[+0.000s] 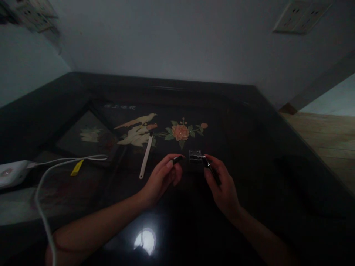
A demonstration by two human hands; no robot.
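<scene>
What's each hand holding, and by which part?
Left hand: short, small black piece, pinched toward its left end. Right hand: slim, glossy black stick-like object, gripped along its length. Materials unclear.

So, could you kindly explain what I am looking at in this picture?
There is no machine here: a head-worn camera looks forward and down at a person's bare hands. The left hand holds a small dark piece; the right hand holds a dark slim object, near a small clear box-like item. The dark table, decorated with a bird and flowers, also bears a pale stick, a white device and a white cable.
</scene>
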